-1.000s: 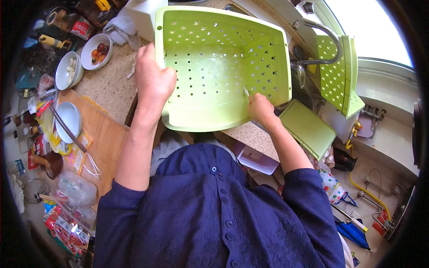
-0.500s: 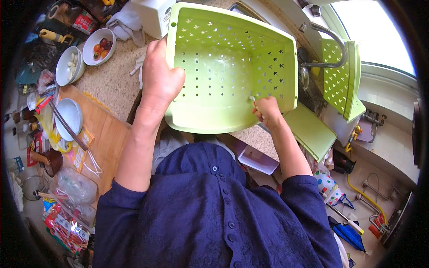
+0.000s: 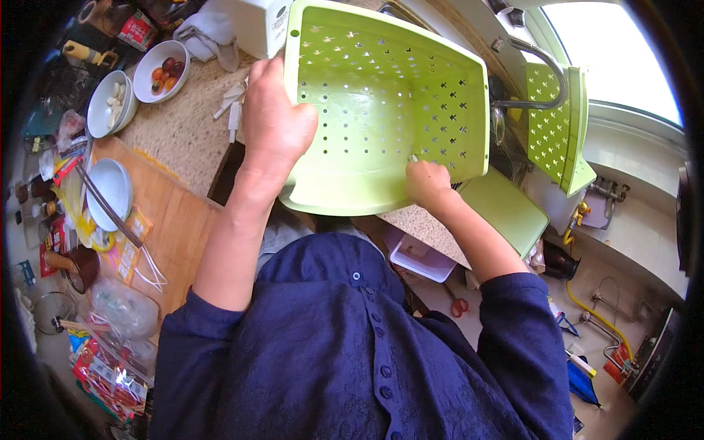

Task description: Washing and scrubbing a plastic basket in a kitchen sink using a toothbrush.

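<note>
A light green plastic basket [image 3: 367, 136], pierced with round holes and star-like cutouts, is tilted with its open side toward me. My left hand [image 3: 279, 121] grips its left rim, the thumb on the near side and the other fingers partly hidden behind the wall. Inside the basket's lower right corner, my right hand [image 3: 428, 183] is closed in a fist around a thin whitish stick-like thing [image 3: 413, 158]. Only its tip shows beside the knuckles, against the basket's inner wall, so I cannot make out its kind.
A curved metal faucet [image 3: 546, 105] rises at the right, near another green perforated basket [image 3: 548, 128]. Below it lies a flat green panel [image 3: 506, 213]. On the left counter are a bowl of small tomatoes [image 3: 167, 77], a bowl of garlic cloves [image 3: 114, 106] and a wooden board [image 3: 172, 242].
The left side of the basket and my left hand have shifted to the right. My right hand has moved slightly left and turned, hiding more of the whitish thing.
</note>
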Demonstrator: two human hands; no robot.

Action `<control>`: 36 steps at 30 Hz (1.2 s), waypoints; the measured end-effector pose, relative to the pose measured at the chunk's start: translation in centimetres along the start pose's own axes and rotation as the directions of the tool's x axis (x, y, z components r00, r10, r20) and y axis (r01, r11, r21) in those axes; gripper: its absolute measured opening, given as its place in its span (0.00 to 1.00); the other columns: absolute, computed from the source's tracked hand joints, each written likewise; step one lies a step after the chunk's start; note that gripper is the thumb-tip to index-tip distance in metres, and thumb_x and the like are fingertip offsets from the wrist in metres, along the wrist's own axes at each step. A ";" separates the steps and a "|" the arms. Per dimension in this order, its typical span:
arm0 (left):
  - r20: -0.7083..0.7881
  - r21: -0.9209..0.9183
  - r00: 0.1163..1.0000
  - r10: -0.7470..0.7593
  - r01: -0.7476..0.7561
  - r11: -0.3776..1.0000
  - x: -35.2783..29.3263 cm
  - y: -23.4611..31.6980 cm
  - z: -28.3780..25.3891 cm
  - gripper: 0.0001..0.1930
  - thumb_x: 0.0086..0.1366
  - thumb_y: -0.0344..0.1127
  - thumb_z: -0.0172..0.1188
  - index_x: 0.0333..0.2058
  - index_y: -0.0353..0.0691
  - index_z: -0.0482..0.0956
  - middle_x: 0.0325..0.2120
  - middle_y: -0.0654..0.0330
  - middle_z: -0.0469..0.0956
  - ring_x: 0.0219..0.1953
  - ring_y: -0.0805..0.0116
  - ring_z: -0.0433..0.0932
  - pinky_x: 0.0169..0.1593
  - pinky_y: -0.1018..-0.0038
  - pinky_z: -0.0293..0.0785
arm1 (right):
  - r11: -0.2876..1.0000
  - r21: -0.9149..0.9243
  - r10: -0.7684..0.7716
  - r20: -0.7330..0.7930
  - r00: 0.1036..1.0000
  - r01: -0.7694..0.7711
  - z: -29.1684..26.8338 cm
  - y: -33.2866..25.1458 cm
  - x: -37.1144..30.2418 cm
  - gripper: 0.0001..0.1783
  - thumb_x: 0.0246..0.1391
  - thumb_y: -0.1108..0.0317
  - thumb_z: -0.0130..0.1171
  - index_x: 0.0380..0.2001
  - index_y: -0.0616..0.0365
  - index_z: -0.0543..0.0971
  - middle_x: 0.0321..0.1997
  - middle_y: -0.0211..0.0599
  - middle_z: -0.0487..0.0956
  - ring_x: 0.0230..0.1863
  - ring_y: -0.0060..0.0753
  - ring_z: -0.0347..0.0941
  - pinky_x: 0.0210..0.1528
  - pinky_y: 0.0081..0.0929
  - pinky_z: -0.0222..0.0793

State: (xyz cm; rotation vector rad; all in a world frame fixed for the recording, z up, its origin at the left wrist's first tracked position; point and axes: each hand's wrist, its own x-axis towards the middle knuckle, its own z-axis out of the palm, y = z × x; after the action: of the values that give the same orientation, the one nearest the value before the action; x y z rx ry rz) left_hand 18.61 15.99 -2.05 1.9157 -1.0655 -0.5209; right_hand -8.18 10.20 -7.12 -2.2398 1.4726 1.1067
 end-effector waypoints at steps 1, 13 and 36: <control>-0.002 -0.003 1.000 0.000 0.000 1.000 0.0 0.0 0.0 0.26 0.47 0.20 0.53 0.49 0.35 0.74 0.45 0.46 0.72 0.49 0.45 0.74 0.54 0.61 0.70 | 0.993 -0.090 -0.075 0.021 0.997 0.077 -0.1 0.7 -0.1 0.12 0.47 0.71 0.56 0.35 0.61 0.82 0.37 0.49 0.82 0.41 0.50 0.81 0.43 0.41 0.77; -0.030 0.003 1.000 -0.002 0.002 1.000 -0.2 0.1 0.4 0.16 0.49 0.24 0.56 0.40 0.35 0.73 0.43 0.51 0.72 0.46 0.47 0.75 0.48 0.58 0.72 | 0.962 0.264 0.044 0.104 0.994 -0.070 0.2 4.6 0.4 0.11 0.45 0.71 0.56 0.31 0.66 0.81 0.29 0.54 0.82 0.32 0.49 0.82 0.35 0.38 0.76; -0.005 -0.014 1.000 0.019 -0.019 1.000 0.0 -0.2 1.4 0.24 0.49 0.24 0.57 0.49 0.40 0.75 0.45 0.52 0.71 0.48 0.50 0.75 0.52 0.62 0.72 | -0.161 0.824 -0.220 0.507 0.833 -0.544 -0.9 -0.3 -2.0 0.09 0.58 0.73 0.54 0.35 0.70 0.77 0.18 0.37 0.73 0.07 0.16 0.55 0.10 0.19 0.49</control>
State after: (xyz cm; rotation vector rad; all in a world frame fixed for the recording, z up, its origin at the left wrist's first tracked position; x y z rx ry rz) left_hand 17.77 15.35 -2.95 1.8916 -1.0732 -0.5114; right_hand -7.96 11.20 -5.18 -0.4445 1.4517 0.1309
